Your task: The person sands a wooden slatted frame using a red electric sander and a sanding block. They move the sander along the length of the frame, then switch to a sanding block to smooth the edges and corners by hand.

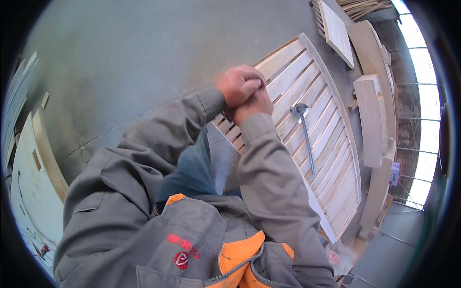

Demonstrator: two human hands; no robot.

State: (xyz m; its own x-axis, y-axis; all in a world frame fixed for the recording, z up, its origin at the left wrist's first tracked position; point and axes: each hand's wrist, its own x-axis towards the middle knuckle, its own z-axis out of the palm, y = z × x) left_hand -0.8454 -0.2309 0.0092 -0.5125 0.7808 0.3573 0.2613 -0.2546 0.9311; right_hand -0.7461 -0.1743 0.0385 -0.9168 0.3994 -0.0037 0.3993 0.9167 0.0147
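Observation:
My left hand (238, 86) and my right hand (253, 104) are pressed together, in front of my body and over the near left end of a slatted wooden panel (314, 90). The fingers of both are curled closed, the left hand lying against the top of the right. Whatever is between them is hidden, and the left hand is slightly blurred. A small dark and red bit shows just below them, too little to name. On the slats, to the right of my hands, lies a claw hammer (306, 132) with a metal handle.
Thick wooden beams (370, 122) and a pale board (337, 33) lie beyond the panel on the right. At the left stands a light wooden panel (36, 168) with a cable and small tools on it. Grey concrete floor (129, 53) stretches ahead.

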